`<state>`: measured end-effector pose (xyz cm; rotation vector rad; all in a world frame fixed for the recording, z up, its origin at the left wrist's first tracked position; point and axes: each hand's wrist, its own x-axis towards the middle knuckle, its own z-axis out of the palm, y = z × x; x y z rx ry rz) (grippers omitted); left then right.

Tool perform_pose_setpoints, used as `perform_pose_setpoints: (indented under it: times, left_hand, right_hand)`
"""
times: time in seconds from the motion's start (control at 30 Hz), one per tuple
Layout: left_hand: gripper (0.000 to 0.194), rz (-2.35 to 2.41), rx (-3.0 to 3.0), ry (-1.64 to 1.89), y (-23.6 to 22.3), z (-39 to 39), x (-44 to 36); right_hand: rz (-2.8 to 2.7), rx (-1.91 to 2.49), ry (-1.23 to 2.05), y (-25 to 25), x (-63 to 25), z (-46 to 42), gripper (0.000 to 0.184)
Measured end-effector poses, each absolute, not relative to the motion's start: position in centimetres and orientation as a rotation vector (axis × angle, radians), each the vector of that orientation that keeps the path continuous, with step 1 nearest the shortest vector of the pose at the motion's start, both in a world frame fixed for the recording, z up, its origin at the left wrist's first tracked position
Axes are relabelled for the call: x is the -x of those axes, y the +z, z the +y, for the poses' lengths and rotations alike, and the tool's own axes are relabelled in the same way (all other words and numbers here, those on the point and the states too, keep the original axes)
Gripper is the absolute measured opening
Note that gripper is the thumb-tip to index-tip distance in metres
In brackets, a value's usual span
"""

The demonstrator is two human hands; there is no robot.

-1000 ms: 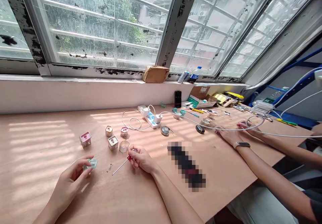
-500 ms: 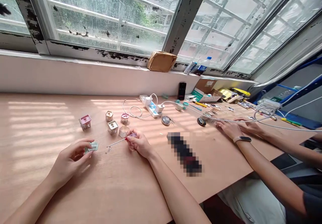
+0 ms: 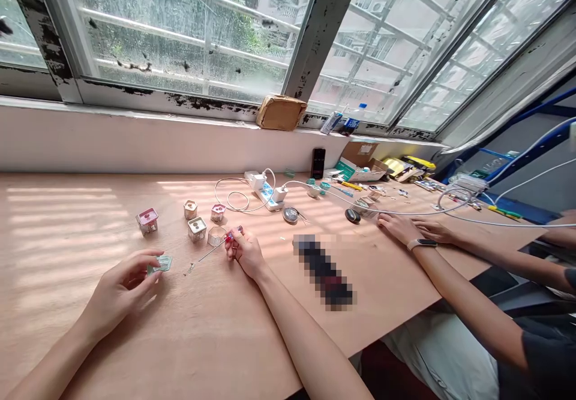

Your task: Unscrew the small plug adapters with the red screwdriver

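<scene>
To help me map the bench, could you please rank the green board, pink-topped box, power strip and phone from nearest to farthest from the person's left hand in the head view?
From the left hand:
1. Small green board: at the fingertips.
2. Pink-topped box: just ahead of the fingers.
3. White power strip: farther back, rightward.
4. Black phone: farthest, by the back wall.

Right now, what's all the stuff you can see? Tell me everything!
table: one, pale wood, under the window
small boxes: four, two pink-topped, mid-table
hexagon cup: one, clear, beside the boxes
green card: one, pale green, near the left hand
screwdriver: one, red handle, in the right hand
power strip: one, white, back of table
phone: one, black, against the wall
cardboard box: one, brown, back right
parcel: one, brown, on the sill
co-worker's hands: two, right side of table
left hand: one, fingers by the card
right hand: one, gripping the screwdriver
</scene>
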<state>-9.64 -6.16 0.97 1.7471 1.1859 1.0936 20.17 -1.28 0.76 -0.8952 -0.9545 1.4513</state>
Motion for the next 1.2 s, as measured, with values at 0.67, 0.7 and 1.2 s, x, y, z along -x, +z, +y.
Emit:
perform_pose_setpoints:
  times: [0.67,0.7,1.2]
  left_hand:
    - [0.033,1.234,-1.731,1.082,1.8,-6.4,9.4]
    - [0.033,1.237,-1.733,1.075,1.8,-6.4,9.4]
    - [0.027,1.229,-1.768,1.067,2.2,-6.6,8.9]
  right_hand:
    - [-0.878,0.905,1.376,1.1,-19.8,-1.2,0.044]
    - [-0.879,0.905,1.372,1.1,-19.8,-1.2,0.043]
    - [-1.025,0.913,1.275,0.8,-19.7,-1.8,0.042]
